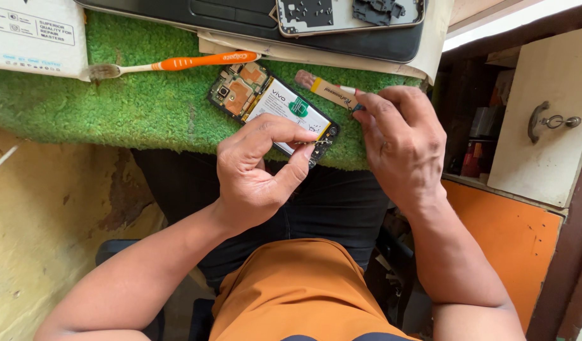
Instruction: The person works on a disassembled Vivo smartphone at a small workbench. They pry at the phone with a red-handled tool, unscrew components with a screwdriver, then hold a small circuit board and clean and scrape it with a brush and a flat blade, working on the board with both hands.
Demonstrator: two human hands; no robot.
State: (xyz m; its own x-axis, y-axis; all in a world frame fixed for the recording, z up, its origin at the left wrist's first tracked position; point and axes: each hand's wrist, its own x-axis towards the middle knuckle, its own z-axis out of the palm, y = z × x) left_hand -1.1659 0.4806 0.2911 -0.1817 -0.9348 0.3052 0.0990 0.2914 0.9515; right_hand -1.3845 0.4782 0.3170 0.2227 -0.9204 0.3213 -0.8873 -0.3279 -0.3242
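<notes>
Item: opened smartphone [273, 104], back cover off, circuit board and white battery exposed, lying at an angle on a green turf mat [114, 107] near the front edge of the desk. Left hand [259, 167]: grip pinched on a thin metal tool [313, 143], tip resting at the phone's lower corner. Right hand [401, 136]: fingers closed on a small dark part just beside the phone's lower end, touching a tan-handled tool [326, 89]. Adjacent: orange toothbrush [177, 63] above the phone; removed rear cover [348, 16] on a black device. Status, judged: disassembly done; work at the lower end unfinished; reassembly outstanding.
</notes>
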